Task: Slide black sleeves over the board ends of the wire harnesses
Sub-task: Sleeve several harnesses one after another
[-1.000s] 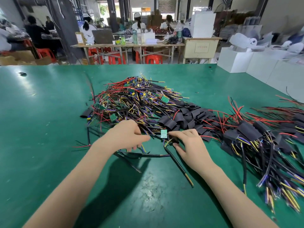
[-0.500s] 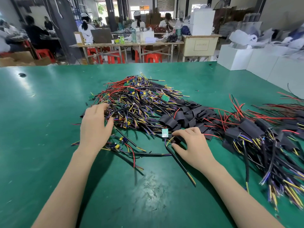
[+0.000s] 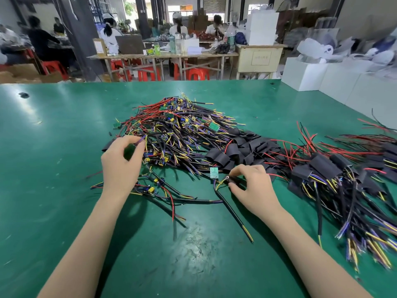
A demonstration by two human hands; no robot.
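Note:
A big heap of wire harnesses [image 3: 178, 134] with small green boards lies on the green table [image 3: 53, 168]. Loose black sleeves [image 3: 240, 149] are piled to its right. My left hand [image 3: 122, 164] is at the heap's left edge, fingers curled and pinching a harness's purple and yellow wires by its board end. My right hand [image 3: 249, 183] pinches the wires of a single harness [image 3: 227, 203] just below its green board [image 3: 214, 173]; whether a sleeve is in those fingers is unclear. That harness's black cable runs toward me.
Sleeved harnesses [image 3: 335, 175] with red and yellow wire ends spread over the right of the table. A few loose harnesses [image 3: 163, 190] lie between my hands. White boxes [image 3: 322, 76] stand past the right edge; people work at tables behind.
My left hand moved from beside the right hand up and left to the heap's edge and closed on a harness there. My right hand stayed on its harness.

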